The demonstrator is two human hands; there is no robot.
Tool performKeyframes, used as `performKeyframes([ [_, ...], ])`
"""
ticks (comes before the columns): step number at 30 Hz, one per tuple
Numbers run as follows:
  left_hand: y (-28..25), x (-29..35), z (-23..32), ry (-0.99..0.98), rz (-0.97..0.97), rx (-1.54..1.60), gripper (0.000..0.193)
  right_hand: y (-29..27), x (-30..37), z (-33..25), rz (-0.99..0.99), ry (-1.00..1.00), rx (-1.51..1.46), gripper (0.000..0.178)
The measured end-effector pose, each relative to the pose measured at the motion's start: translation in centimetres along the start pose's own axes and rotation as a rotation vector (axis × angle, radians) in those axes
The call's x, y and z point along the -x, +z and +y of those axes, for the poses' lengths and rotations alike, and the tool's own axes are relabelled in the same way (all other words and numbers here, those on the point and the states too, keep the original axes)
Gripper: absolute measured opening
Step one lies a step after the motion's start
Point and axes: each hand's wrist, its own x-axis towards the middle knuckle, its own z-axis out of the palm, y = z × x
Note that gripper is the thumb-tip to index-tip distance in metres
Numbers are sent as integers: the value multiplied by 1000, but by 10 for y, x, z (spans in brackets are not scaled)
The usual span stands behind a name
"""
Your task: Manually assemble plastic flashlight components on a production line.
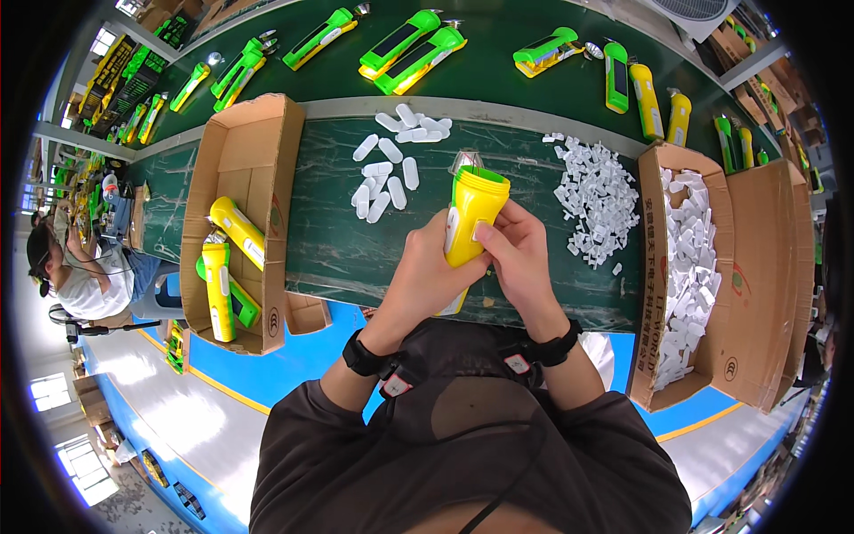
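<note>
A yellow flashlight body [477,198] with a green inner rim and a wide open mouth is held upright in front of me, above the table. My left hand [425,274] is wrapped round its lower left side, where a pale switch area shows. On the other side my right hand [520,254] grips it, the thumb pressed against a small mark on the yellow surface. A shiny metallic piece [465,161] shows at the far side of the mouth. Flat white oval pieces [410,173] lie beyond my left hand. To the right is a heap of small white parts [598,200].
A cardboard box [283,169] with several flashlights stands left. At the right, another box [654,294] is filled with white parts. Behind the green table [329,258], a dark green belt [494,80] carries flashlights. A person [89,280] sits far left.
</note>
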Motion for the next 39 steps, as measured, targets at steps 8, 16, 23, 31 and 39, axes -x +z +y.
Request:
performKeyframes([
  [8,7,0,-1,0,69,-124,36,2,1,2,40,-56,73,33],
  [16,12,-15,4,-77,-110,553,33,-4,-3,-18,21,7,-176,52],
  [23,6,-24,-15,-193,-98,857,48,-2,22,-19,-36,245,-2,56],
  [31,10,-37,-10,-222,-33,938,51,2,34,-35,-57,367,90,53],
  [39,-3,-46,-40,3,-43,641,65,-19,-12,-58,-55,263,28,77],
])
